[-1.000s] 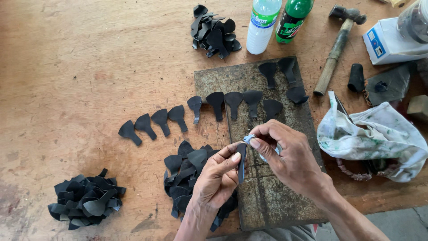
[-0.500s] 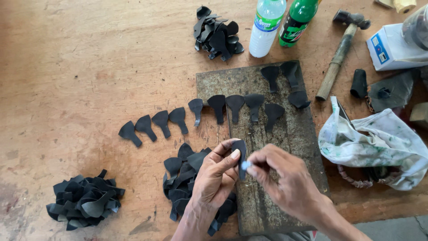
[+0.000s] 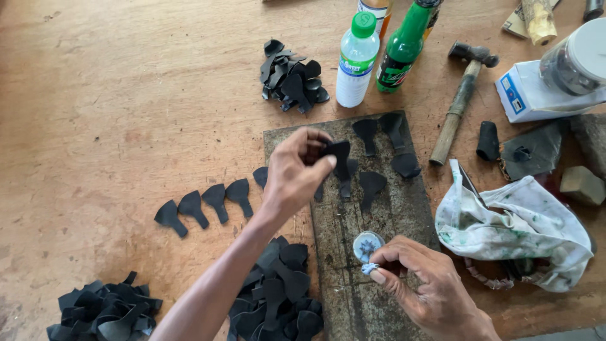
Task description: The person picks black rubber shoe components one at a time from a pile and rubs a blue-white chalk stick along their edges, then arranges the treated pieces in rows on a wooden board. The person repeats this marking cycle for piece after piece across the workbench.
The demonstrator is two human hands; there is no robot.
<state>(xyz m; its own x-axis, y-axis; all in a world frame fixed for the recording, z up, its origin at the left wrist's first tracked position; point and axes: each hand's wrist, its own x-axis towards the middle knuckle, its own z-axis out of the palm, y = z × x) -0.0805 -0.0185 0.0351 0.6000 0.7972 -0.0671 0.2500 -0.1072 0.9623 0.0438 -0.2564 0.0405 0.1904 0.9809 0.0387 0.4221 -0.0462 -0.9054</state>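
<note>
Below, small round tin, lid off.

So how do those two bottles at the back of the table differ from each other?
The clear bottle has see-through walls and a green cap; the green bottle is tinted deep green all over, and its top runs out of the picture. The clear bottle stands nearer the pile of black pieces; the green bottle stands nearer the hammer. Both are upright, labelled plastic bottles, side by side.

A white-and-blue box sits far right; two labelled bottles stand at the top.
</note>
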